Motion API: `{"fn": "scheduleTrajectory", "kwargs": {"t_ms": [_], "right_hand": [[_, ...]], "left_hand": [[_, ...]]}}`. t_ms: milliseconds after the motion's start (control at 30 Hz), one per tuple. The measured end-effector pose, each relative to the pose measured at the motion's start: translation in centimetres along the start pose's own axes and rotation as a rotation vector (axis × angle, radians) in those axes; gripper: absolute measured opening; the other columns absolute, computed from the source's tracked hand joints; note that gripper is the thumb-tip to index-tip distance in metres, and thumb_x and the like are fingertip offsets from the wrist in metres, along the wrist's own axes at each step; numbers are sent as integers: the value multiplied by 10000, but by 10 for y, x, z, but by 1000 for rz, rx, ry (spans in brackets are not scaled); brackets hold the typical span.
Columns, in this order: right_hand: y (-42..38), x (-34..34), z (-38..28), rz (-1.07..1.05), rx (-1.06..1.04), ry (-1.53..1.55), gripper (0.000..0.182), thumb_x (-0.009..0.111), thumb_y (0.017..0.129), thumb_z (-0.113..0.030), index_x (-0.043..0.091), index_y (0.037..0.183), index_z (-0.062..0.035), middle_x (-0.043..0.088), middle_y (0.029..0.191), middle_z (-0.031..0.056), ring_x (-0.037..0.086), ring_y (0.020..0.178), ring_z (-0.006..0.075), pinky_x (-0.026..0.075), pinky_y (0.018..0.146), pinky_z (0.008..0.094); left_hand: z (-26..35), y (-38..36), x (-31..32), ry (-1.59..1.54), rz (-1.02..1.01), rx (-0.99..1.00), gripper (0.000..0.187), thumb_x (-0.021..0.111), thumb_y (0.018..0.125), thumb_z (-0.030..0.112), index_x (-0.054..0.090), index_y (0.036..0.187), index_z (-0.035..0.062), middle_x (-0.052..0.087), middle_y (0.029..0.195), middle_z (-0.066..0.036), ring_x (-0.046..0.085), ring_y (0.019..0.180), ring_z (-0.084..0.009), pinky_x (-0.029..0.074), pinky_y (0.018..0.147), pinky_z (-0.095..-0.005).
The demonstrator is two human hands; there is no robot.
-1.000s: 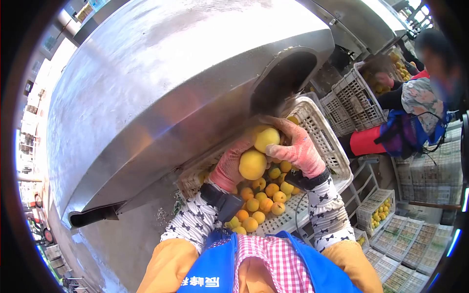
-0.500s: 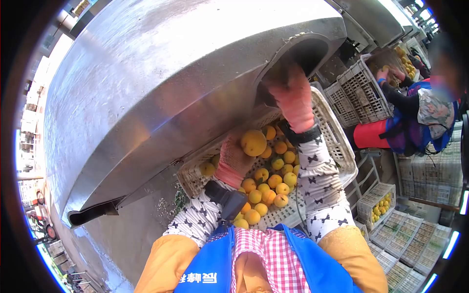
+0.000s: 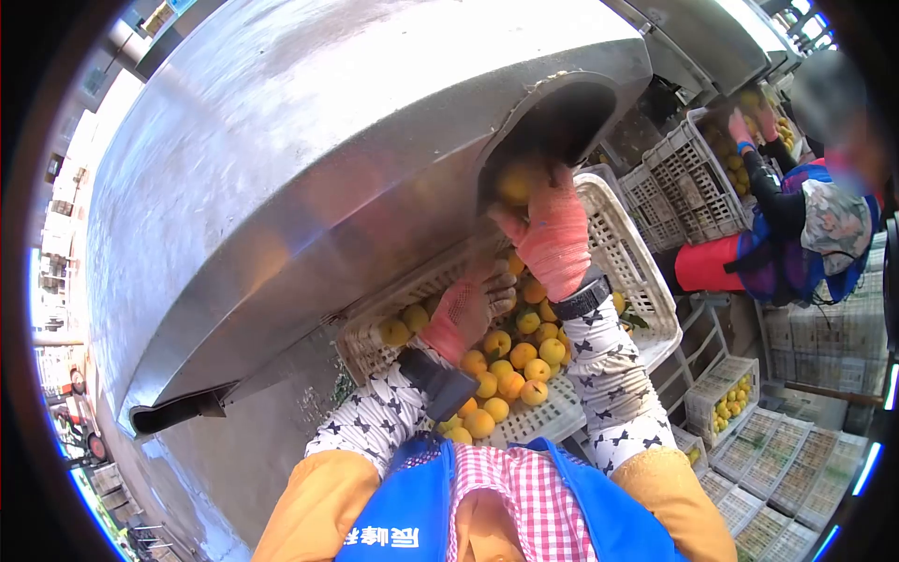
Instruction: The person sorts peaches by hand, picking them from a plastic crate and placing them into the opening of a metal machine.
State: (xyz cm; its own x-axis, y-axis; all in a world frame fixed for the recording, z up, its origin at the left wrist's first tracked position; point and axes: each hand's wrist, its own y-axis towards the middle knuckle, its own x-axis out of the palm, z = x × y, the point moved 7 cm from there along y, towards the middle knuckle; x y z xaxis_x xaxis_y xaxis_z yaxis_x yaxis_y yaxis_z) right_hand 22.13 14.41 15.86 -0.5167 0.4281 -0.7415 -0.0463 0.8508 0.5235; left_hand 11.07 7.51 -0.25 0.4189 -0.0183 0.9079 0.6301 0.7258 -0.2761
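Observation:
My left hand, in a pink glove with greyish fingertips, is over the left part of a white plastic crate. Its fingers curl among the fruit; whatever they grip is hidden. Yellow-orange peaches lie loose in the crate. My right hand, also in a pink glove, is raised at the dark opening in a metal housing. A yellow peach, blurred by motion, is at its fingers, just inside the opening.
The large curved metal housing overhangs the crate's far side. To the right, a co-worker handles peaches over another crate. A smaller crate of fruit and stacked crates stand at the lower right.
The peach held up in my left hand is no longer visible there; that hand has turned down over the fruit. My right hand has drawn back and lower from the opening, and a peach now shows at it.

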Motion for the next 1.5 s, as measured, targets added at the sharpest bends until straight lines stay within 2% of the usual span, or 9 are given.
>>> {"fn": "scheduleTrajectory", "kwargs": {"t_ms": [67, 200, 400, 567, 800, 1067, 1133, 1267, 1500], "right_hand": [[7, 0, -2, 29, -21, 26, 663, 766, 790, -263, 481, 1338, -22, 549, 1196, 258, 582, 1044, 445, 531, 849, 464], [27, 23, 10, 107, -103, -74, 558, 751, 814, -231, 556, 1278, 9, 617, 1079, 283, 597, 1003, 453, 533, 867, 451], [-25, -42, 88, 95, 508, 789, 448, 705, 909, -195, 588, 1298, -3, 672, 1047, 45, 618, 965, 129, 513, 862, 288], [-116, 45, 174, -286, 552, 33, 366, 705, 854, -174, 654, 1196, -52, 646, 1115, 181, 632, 1039, 361, 500, 915, 432], [-120, 142, 205, -168, -5, -696, 728, 788, 697, -189, 458, 1343, -130, 472, 1340, 179, 483, 1193, 366, 440, 993, 427], [-121, 126, 215, -933, 642, -4, 612, 767, 776, -348, 570, 1280, -62, 659, 1158, 161, 630, 1034, 334, 505, 900, 401], [-138, 115, 195, -658, 1000, 1062, 714, 774, 768, -369, 532, 1351, -36, 651, 1178, 96, 619, 1046, 230, 503, 895, 360], [-125, 33, 126, -446, 885, 1415, 885, 818, 730, -347, 433, 1447, 1, 601, 1249, 81, 586, 1108, 183, 464, 963, 316], [-114, -25, 79, -237, 462, 827, 789, 800, 763, -278, 481, 1427, 6, 590, 1304, 142, 568, 1205, 248, 419, 1056, 357]], "left_hand": [[-18, -6, -74, 232, 485, -51, 373, 627, 945, 321, 605, 1236, 89, 638, 1194, -80, 624, 1043, -198, 507, 893, -364], [-29, 8, -115, 578, 507, 130, 465, 668, 917, 343, 584, 1271, 54, 631, 1173, -73, 615, 1033, -200, 501, 910, -349], [-40, 68, -99, 1683, 542, 200, 725, 739, 840, 432, 490, 1352, -18, 577, 1318, -199, 569, 1211, -349, 443, 1039, -406], [-57, 107, -106, 1273, 993, -141, 892, 751, 790, 504, 401, 1434, -5, 490, 1409, -262, 514, 1267, -427, 431, 1052, -455], [-77, 93, -147, 1756, 866, 172, 768, 757, 732, 569, 568, 1221, 9, 605, 1227, -252, 594, 1155, -378, 486, 949, -446], [-83, 73, -147, 1429, 816, 138, 801, 814, 745, 457, 482, 1353, 55, 579, 1301, -182, 589, 1169, -335, 473, 997, -422], [-73, 73, -158, 1190, 739, -36, 762, 799, 770, 465, 497, 1344, 65, 603, 1248, -151, 608, 1127, -305, 491, 972, -401], [-56, 47, -91, 505, 231, -3, 613, 711, 839, 540, 606, 1206, 60, 655, 1078, -84, 660, 864, -183, 559, 709, -316], [-15, -10, 44, 160, 177, -48, 698, 592, 883, 650, 594, 1247, 55, 654, 1148, -98, 646, 1021, -214, 535, 932, -336]]}}
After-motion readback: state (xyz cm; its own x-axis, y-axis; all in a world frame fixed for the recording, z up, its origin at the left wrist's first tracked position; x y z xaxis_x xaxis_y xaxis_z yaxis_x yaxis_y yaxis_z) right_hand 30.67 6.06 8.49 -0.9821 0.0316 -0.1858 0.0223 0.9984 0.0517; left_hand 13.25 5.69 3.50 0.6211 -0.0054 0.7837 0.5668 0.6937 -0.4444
